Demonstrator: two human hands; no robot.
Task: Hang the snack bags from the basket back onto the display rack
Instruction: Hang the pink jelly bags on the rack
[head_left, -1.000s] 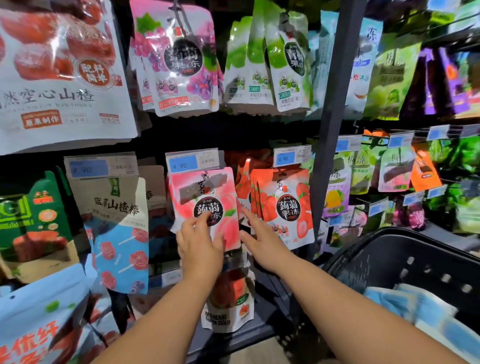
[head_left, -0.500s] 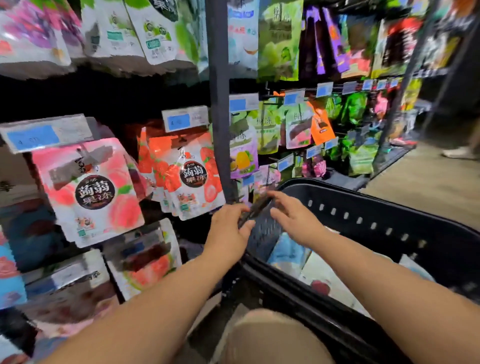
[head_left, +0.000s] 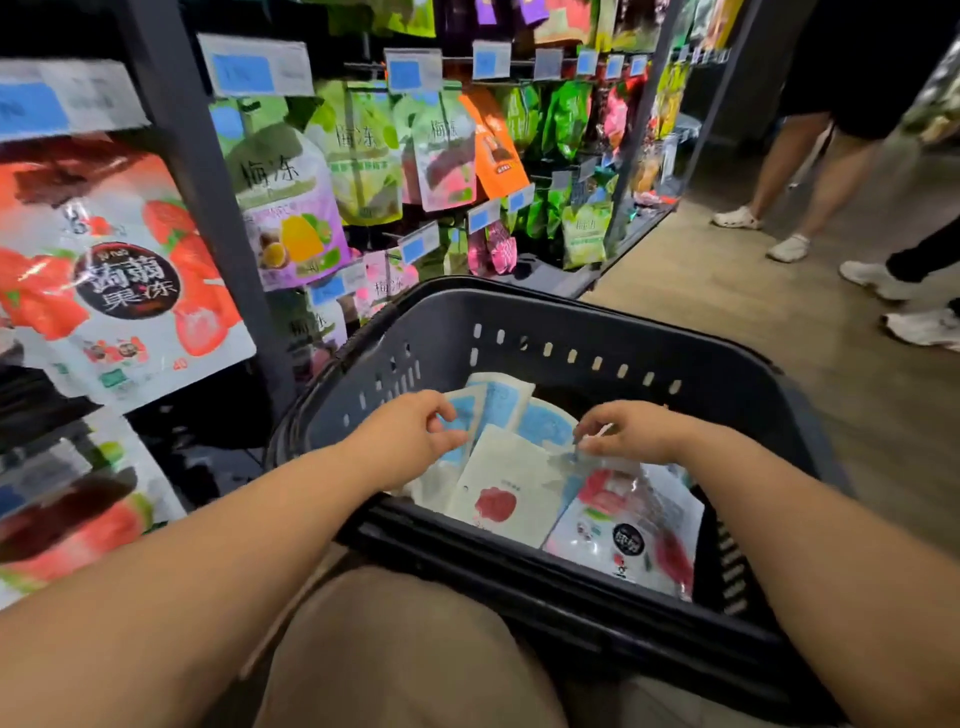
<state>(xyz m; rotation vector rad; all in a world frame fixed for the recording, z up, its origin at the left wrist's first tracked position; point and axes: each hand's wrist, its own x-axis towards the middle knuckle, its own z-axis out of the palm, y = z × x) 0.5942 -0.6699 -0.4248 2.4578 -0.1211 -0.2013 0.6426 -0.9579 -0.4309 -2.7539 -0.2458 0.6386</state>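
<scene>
**Clerk:** Entry, task status?

**Checker:** Part done at most. The display rack (head_left: 176, 171) carries plenty of hung stock, such as the strawberry bag (head_left: 119, 280) at its left, but the basket (head_left: 571, 327) is not emptied. At least five bags lie in it, none of them lifted clear yet. I judge this to be the picking step, with hanging to follow for each bag.

**Clerk:** Contents, by position?

**Checker:** Pale blue bags (head_left: 501, 402), overlapping like a fan, towards the far left corner. One cream bag (head_left: 511, 483) with a red blot, flat against the near edge and lying over the blue ones. One clear bag (head_left: 628, 525), red fruit print and round black label, glossy and crinkled, at the near right corner.

**Clerk:** Hands?

**Checker:** Both are inside the basket. Left hand (head_left: 405, 439): fingers curled at the edge of a blue bag; whether it has a grip, I cannot tell. Right hand (head_left: 636, 431): fingertips pinched on a thin pale edge, apparently the clear bag's top.
</scene>
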